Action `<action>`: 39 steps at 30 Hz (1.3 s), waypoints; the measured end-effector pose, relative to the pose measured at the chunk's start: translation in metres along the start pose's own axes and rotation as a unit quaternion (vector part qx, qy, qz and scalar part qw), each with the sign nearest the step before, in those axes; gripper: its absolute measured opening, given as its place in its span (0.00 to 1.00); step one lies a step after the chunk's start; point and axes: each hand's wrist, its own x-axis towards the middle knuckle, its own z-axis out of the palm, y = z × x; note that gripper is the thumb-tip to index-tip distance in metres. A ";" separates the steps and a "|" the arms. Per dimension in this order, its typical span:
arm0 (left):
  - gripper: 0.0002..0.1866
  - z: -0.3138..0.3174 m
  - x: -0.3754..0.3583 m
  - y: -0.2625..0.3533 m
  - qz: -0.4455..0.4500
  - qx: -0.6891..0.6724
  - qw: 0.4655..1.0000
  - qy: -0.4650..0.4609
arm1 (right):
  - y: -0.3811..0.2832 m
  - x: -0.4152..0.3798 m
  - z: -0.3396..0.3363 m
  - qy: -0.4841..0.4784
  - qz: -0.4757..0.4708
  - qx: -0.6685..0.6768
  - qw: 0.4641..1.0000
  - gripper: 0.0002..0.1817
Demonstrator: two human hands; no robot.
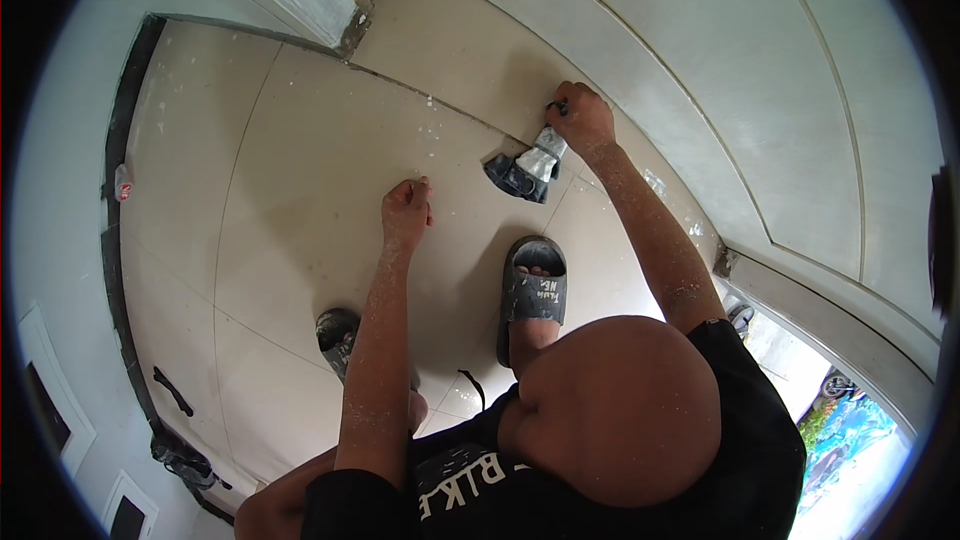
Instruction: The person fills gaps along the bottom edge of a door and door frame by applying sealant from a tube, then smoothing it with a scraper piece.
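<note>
My right hand is closed around the dark upper end of a silver-and-black tool. The tool has a wide, curved black lower end, close over the tiled floor beside the white door panel. Its gripped part is mostly hidden by my fingers, and I cannot tell its exact kind. To the left, my left hand hovers above the tiles with its fingers curled in and nothing showing in them. White specks dot the floor between the two hands. Pale dust spots both forearms.
My feet wear dark slippers, below my hands. A white-painted frame end juts in at the top. Along the left wall lie a small red-and-white item, a dark strip and a black bundle. A doorway opens at lower right.
</note>
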 end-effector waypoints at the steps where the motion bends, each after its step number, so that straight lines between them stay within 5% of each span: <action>1: 0.19 0.000 0.000 0.000 0.000 -0.001 1.000 -0.001 | 0.002 -0.001 0.003 0.008 0.007 0.014 1.000 0.12; 14: 0.18 -0.002 -0.003 0.001 0.002 -0.003 1.000 -0.009 | 0.000 0.001 0.001 -0.001 0.054 0.019 0.998 0.14; 28: 0.19 -0.003 0.004 -0.004 0.009 -0.027 0.999 -0.019 | -0.011 -0.015 -0.015 -0.121 -0.019 -0.103 0.987 0.15; 33: 0.18 -0.004 0.001 0.000 0.009 -0.008 1.000 -0.017 | 0.002 0.012 -0.017 -0.040 0.009 -0.088 0.995 0.14; 39: 0.18 -0.002 0.003 0.001 0.007 -0.004 1.000 -0.006 | -0.006 -0.017 -0.012 -0.067 -0.030 -0.089 0.993 0.13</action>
